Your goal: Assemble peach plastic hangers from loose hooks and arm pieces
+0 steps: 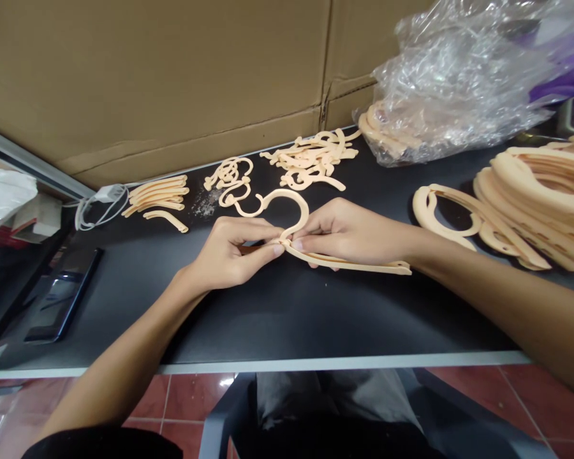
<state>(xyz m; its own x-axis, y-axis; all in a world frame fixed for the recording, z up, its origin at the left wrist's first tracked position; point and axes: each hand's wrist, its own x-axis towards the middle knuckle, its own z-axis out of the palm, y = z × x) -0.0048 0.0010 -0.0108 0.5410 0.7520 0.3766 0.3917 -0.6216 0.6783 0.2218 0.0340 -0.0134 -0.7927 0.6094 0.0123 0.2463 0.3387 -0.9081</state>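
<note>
Peach plastic hanger (354, 263), left hand (232, 252), right hand (349, 233) gripping

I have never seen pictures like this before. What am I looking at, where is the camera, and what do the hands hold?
This is one picture from a camera worn on a person's head, looking forward and down at their own hands. The bare left hand and right hand together hold a peach plastic hanger near its hook. On the black table lie loose hanger parts, a stack of hangers, a phone and a clear plastic bag.
</note>
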